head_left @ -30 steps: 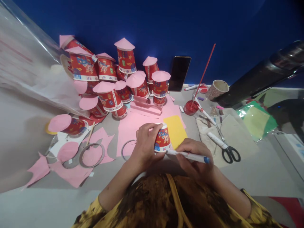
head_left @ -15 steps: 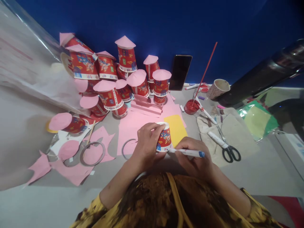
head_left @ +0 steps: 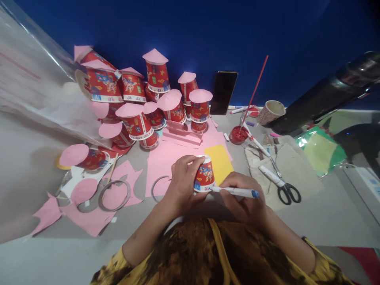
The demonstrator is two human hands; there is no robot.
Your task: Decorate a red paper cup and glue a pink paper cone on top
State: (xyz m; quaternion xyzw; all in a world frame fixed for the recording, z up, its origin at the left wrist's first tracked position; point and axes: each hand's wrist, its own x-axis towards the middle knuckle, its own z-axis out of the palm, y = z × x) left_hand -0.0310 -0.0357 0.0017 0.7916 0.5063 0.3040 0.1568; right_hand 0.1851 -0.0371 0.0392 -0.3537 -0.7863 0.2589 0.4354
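Observation:
A red patterned paper cup (head_left: 206, 174) stands bottom-up near the table's front edge, with my left hand (head_left: 184, 180) wrapped round its left side. My right hand (head_left: 245, 200) grips a white marker (head_left: 237, 192) with a blue end. The marker's tip touches the white band at the cup's lower edge. Pink paper (head_left: 160, 156) and a yellow sheet (head_left: 221, 162) lie behind the cup. Several red cups with pink cone tops, one of them a stacked pair (head_left: 157, 73), are grouped at the back left.
Black-handled scissors (head_left: 288, 193) lie on cloth at the right. A red paint pot (head_left: 238, 135) holds an upright stick. Also there are a phone (head_left: 224, 93), a dark cylinder (head_left: 323, 93), a tape ring (head_left: 114, 195) and pink scraps (head_left: 89, 217).
The marker in my right hand has shifted slightly right and its tip sits a little lower at the cup's band. The whole view has moved slightly.

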